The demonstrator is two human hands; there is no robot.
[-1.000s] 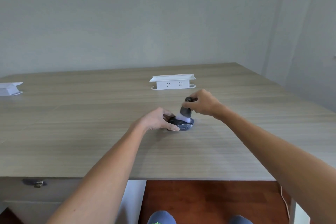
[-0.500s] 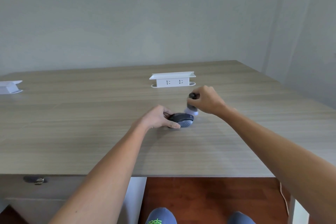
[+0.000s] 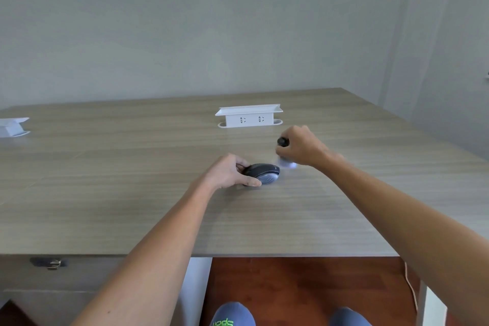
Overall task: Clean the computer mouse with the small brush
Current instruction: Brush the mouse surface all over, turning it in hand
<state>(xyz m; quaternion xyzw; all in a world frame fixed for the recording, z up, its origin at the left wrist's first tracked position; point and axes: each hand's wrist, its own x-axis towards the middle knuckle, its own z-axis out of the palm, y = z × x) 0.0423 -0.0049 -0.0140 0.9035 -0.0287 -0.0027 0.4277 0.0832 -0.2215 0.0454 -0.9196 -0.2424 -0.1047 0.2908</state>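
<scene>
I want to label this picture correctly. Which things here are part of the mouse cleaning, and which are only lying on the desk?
Part of the job:
- computer mouse, held by the left hand
- small brush, gripped in the right hand

Only lying about:
- white socket box
- white holder at the far left of the desk

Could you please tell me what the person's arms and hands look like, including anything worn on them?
Both forearms are bare to the frame edge, with no sleeves visible. The left hand and right hand wear no gloves; no rings, watch or wristbands show.
</scene>
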